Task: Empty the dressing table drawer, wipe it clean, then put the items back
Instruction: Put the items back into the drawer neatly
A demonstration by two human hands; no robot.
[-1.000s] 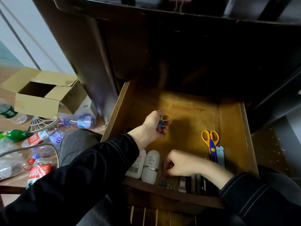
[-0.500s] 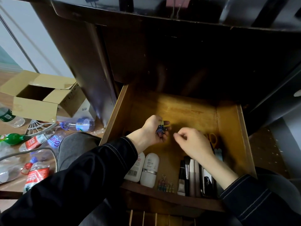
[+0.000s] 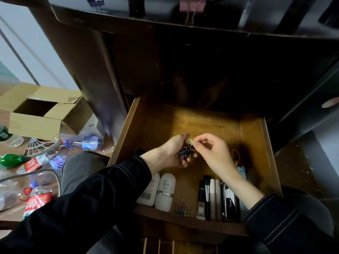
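Left hand curled around a bunch of clips, over the drawer floor. Right hand pinches a yellow clip at left's fingertips (thumb and forefinger). Front wall: bottles, spare clips, brushes. Scissors partly hidden by right hand.

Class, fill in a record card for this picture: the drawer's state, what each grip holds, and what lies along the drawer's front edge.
drawer: pulled open, wooden
left grip: holds a bunch of binder clips
right grip: pinches a small yellow clip
front edge, left: two white bottles, lying down
front edge, middle: loose clips
front edge, right: makeup brush and tubes
behind right grip: orange-handled scissors, partly hidden
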